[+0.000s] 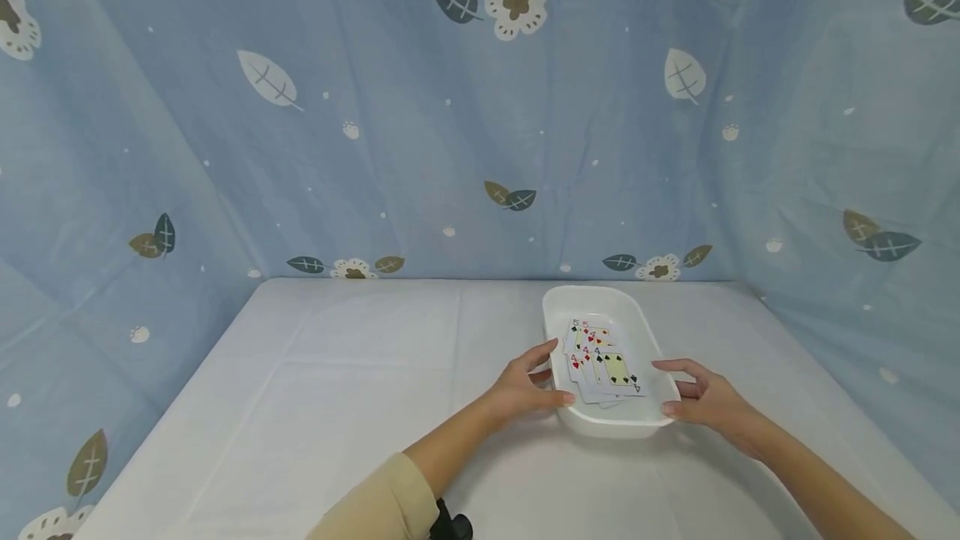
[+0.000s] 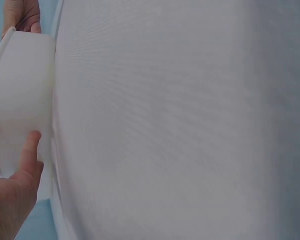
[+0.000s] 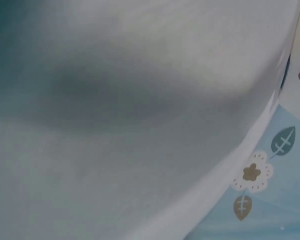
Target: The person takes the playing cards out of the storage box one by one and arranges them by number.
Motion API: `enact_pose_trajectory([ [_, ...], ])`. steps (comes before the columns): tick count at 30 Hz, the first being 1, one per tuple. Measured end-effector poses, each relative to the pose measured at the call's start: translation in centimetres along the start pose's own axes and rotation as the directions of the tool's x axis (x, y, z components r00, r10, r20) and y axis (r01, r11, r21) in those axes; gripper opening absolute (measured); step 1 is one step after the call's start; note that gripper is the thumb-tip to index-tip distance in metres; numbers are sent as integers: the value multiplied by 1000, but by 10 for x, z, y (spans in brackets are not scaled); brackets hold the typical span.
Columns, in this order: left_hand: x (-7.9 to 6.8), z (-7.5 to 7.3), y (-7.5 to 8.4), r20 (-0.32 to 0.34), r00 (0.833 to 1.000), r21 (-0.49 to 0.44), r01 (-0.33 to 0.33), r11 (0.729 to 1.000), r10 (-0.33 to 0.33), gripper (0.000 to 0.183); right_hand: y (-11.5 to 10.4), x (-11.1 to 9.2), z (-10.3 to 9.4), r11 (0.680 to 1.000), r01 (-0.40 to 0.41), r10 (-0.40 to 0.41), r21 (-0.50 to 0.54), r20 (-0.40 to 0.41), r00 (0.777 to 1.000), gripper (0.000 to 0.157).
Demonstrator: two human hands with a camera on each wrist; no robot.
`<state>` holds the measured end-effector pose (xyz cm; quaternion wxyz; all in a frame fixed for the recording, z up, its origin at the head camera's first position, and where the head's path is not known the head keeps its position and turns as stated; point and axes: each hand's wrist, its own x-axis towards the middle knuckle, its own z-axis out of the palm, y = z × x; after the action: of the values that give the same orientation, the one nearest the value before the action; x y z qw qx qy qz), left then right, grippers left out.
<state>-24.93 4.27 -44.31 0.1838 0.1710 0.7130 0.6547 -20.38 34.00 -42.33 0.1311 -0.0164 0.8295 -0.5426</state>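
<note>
A white plastic basin (image 1: pixel 618 428) with rounded corners is held between both hands at the right of the table. Inside it lie several playing cards (image 1: pixel 600 369), face up and overlapping, fours and fives among them. My left hand (image 1: pixel 525 386) grips the basin's left side, its thumb over the near rim. On the opposite side, my right hand (image 1: pixel 708 407) holds the right rim between thumb and fingers. The left wrist view shows the basin's outer wall (image 2: pixel 25 85) side-on, with a hand at each end. Only a sliver of a hand shows at the right wrist view's edge.
A white cloth covers the table (image 1: pixel 360 373). Blue curtains (image 1: pixel 420 123) printed with leaves and flowers hang behind it and along both sides. A small black object (image 1: pixel 450 523) shows beside the left sleeve at the bottom edge.
</note>
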Motion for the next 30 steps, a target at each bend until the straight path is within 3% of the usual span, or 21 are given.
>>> enact_pose_trajectory([
  [9,-6,-10,-2,-12,1000,-29,2,1000,-2,88,-4,7,9,1000,-1,1,-13,-10,1000,74],
  [30,-18,-44,-4,0,1000,-72,19,997,-19,87,-16,18,36,997,56,-59,60,60,996,76],
])
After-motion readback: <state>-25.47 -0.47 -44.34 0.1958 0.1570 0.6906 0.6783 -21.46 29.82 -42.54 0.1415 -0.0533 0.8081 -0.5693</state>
